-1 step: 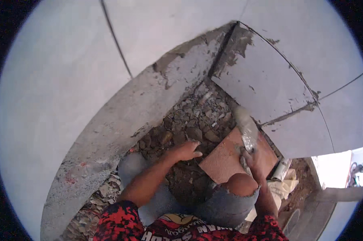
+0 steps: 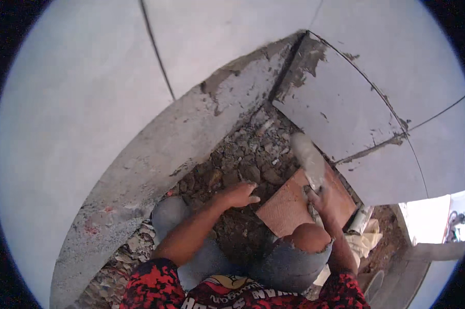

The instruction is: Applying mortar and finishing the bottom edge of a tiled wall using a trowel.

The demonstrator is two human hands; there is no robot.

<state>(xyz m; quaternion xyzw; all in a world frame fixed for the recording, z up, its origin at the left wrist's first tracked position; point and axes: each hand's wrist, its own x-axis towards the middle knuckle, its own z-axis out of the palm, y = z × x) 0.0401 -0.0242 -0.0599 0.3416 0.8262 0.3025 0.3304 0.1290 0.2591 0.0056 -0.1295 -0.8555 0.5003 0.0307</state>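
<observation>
Evidently, a pale, elongated object (image 2: 308,158) is held in the right hand (image 2: 323,200), the fingers being closed around its near end; its outline is blurred, so its exact kind cannot be told. Its far end is pointed away from the body, toward the corner. Beneath it, a flat reddish-brown tile (image 2: 284,208) with a textured face is seen, set at a slant to the body and partly covered by the right hand and the bare knee (image 2: 311,237). By the left hand (image 2: 241,194) nothing is gripped: its fingers and thumb are held moderately apart above the dark rubble (image 2: 249,172), just left of the tile.

The rubble is bordered on the left by a rough grey cement face (image 2: 157,136) and on the upper right by pale panels (image 2: 345,110) smeared with mortar. Near the tile's right corner, a pale tube (image 2: 360,220) and crumpled cream sheeting (image 2: 364,244) are found.
</observation>
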